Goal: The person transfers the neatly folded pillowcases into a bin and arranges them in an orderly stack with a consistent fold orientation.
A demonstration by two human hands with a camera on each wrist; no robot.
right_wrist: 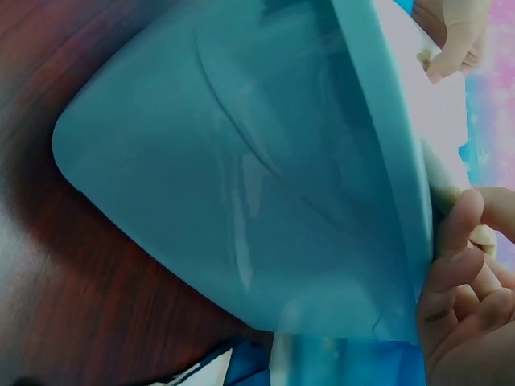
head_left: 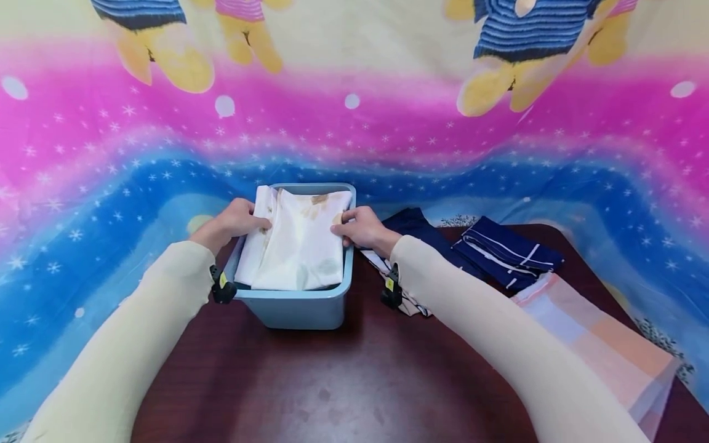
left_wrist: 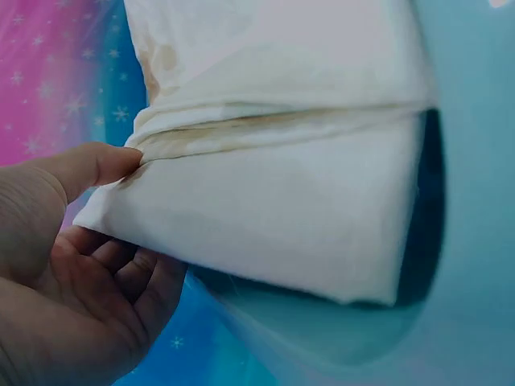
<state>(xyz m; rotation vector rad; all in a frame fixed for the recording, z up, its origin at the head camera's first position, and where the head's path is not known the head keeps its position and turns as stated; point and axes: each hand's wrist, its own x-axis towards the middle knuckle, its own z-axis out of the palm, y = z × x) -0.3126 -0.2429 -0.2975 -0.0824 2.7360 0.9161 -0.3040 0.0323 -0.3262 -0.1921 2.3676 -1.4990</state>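
Observation:
A folded white cloth (head_left: pixel 304 240) with brown stains lies across the top of a light blue plastic bin (head_left: pixel 299 307). My left hand (head_left: pixel 235 218) pinches the cloth's left edge, thumb on top and fingers beneath. That grip shows closely in the left wrist view, where the hand (left_wrist: pixel 96 241) holds the layered fabric (left_wrist: pixel 265 201). On the opposite side, my right hand (head_left: pixel 362 227) pinches the cloth's right edge by the bin's rim. In the right wrist view the bin's wall (right_wrist: pixel 233 177) covers most of the cloth, and the right hand (right_wrist: pixel 471 289) has its fingers curled at the rim.
Right of the bin, dark navy garments (head_left: pixel 426 237) lie on the brown table (head_left: pixel 310 381). Near them are a folded navy cloth with white lines (head_left: pixel 506 249) and a peach checked cloth (head_left: pixel 604 344). A patterned curtain (head_left: pixel 354 135) hangs behind.

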